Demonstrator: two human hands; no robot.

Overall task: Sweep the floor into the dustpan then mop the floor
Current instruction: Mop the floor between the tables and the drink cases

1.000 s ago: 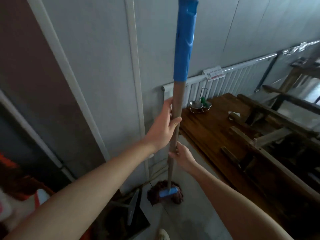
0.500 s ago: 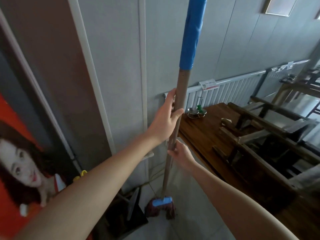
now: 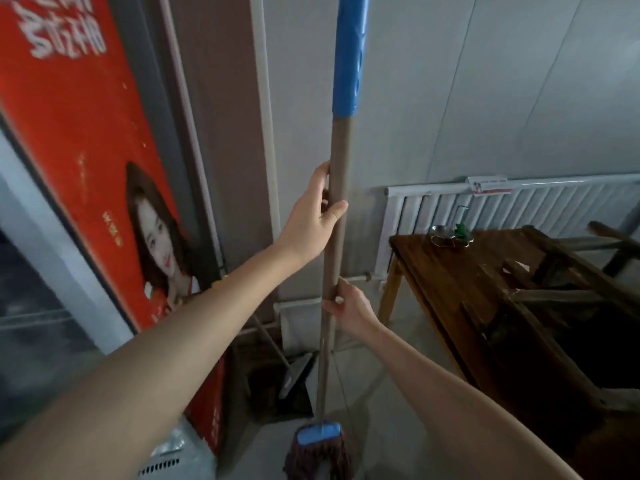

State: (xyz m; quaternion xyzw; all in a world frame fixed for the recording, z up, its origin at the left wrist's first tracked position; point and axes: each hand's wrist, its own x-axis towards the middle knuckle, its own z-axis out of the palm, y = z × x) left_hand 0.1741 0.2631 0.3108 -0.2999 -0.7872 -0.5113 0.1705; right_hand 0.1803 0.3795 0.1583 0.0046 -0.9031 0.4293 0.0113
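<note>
I hold a mop upright in front of me. Its brown wooden handle [image 3: 337, 161] has a blue sleeve [image 3: 348, 53] on the upper part. The dark reddish mop head [image 3: 317, 457] with a blue clamp [image 3: 318, 435] rests on the grey floor near my feet. My left hand [image 3: 311, 220] grips the handle higher up, thumb across the front. Just below it, my right hand [image 3: 346, 306] is wrapped around the same handle. A dark dustpan [image 3: 294, 379] stands in the corner behind the mop.
A red poster stand [image 3: 86, 140] leans at the left. A white radiator [image 3: 519, 206] runs along the grey wall. A dark wooden table [image 3: 460, 271] with stacked wooden benches fills the right. Bare floor [image 3: 391, 403] lies between mop and table.
The view has swung left, bringing the red poster into sight. The mop has come nearer to me and away from the corner; both hands keep their grip on the handle.
</note>
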